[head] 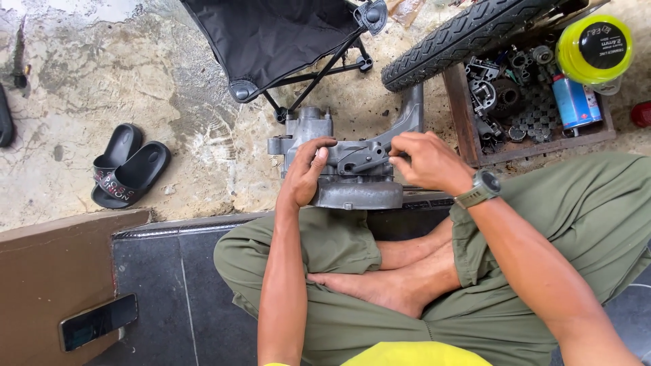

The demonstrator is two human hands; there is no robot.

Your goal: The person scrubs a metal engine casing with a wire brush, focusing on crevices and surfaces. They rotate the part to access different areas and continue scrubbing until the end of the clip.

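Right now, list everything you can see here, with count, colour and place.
engine casing: one, grey metal, on the floor ahead of the crossed legs
folding chair: one, black, top centre
tyre: one, black, top right
wooden tray: one, brown, right, holding metal parts
spray can: one, blue, in the tray
line spool: one, yellow, top right
slippers: two, black, left
phone: one, black, on the brown board, bottom left
wristwatch: one, olive, right wrist
left hand: gripping the casing's left side
right hand: fingers on the casing's lever
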